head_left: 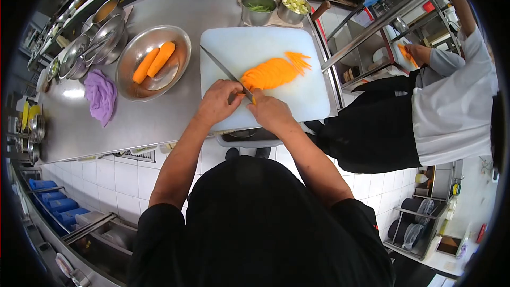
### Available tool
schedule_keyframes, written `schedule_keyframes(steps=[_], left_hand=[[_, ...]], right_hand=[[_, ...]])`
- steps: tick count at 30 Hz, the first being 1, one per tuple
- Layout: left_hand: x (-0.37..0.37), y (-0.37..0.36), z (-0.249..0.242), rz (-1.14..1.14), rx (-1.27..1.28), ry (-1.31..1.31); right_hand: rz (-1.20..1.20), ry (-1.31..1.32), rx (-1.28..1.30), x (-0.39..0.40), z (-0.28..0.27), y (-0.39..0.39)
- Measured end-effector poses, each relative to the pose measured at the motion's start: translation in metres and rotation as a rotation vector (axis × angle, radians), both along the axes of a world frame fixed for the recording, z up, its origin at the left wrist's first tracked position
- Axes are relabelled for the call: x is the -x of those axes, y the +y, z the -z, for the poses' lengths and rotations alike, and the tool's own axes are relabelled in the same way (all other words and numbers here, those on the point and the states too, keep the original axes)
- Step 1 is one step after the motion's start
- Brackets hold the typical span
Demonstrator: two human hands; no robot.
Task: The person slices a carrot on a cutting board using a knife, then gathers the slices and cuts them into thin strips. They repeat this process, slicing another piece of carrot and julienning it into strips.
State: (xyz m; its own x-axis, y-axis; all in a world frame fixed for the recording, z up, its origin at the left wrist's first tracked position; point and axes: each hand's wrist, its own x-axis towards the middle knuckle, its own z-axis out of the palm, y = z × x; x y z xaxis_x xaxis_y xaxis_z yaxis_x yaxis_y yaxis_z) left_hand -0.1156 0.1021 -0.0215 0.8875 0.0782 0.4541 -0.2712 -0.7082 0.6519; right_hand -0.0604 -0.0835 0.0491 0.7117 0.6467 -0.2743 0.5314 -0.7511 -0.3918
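The right hand (272,112) is closed around the handle of the knife (220,66), thumb and forefinger at the rear of the blade. The left hand (219,102) is positioned on the left side of the blade, its fingers curled and its thumb drawn in toward them; whether they grip anything cannot be determined.

The blade runs diagonally across the board (223,40), tip toward the far left corner. The carrot slices (272,73) lie on the board directly right of the blade, overlapping in a fanned row, with separate strips (297,60) at the far right end.

The board rests on the metal bench (159,13). Left of the board is a bowl (179,74) containing two whole carrots (161,59), side by side. A purple cloth (100,97) lies crumpled left of the bowl; strainers (74,59) are located beyond it. Four pots (257,19) of cut ingredients are grouped behind the board. At the right, a co-worker (451,106) in a white top has one hand (418,54) beside orange pieces (407,55).
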Motion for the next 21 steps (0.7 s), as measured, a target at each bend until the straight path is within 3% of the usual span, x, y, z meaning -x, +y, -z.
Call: schedule_keyframes(steps=[3, 6, 8, 11, 15, 18, 21], left_hand=[[0.016, -0.001, -0.002, 0.002, -0.107, -0.053], [0.03, 0.001, 0.013, -0.09, 0.283, 0.023], [0.041, 0.003, 0.004, -0.167, 0.379, 0.105], [0.039, -0.006, -0.012, -0.104, 0.675, 0.163], [0.006, -0.031, -0.045, 0.062, 0.518, 0.25], [-0.036, -0.063, -0.069, 0.21, 0.361, 0.306], [-0.078, -0.114, -0.098, 0.352, 0.226, 0.378]], right_hand=[[-0.062, -0.106, -0.018, 0.005, 0.015, 0.0], [-0.075, -0.127, 0.003, 0.013, 0.02, 0.003], [-0.083, -0.115, 0.009, 0.012, 0.029, 0.006], [-0.024, -0.049, -0.019, 0.011, 0.028, 0.006], [-0.047, -0.107, -0.128, 0.011, 0.039, 0.002], [0.087, 0.088, -0.196, 0.011, 0.022, -0.005], [0.006, 0.078, -0.179, 0.008, 0.032, -0.013]])
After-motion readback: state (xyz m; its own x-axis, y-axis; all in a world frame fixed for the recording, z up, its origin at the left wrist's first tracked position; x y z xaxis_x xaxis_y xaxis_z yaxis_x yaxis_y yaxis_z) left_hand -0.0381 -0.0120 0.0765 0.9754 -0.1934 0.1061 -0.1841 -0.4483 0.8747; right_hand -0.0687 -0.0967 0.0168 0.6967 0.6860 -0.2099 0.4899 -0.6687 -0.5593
